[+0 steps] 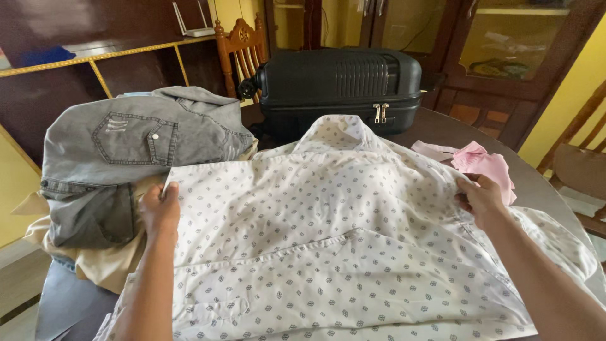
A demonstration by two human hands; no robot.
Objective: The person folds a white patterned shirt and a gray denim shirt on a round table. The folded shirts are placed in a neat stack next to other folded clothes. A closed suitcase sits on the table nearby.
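Shut suitcase (338, 88) — shirt (334, 240) outside

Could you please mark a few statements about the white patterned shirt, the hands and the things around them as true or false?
1. Both hands grip the white patterned shirt. True: the left hand and right hand each pinch an edge.
2. The black hard-shell suitcase lies open. False: it is zipped shut.
3. A grey denim garment lies left of the shirt. True.
4. The pink cloth lies under the left hand. False: it lies beside the right hand.
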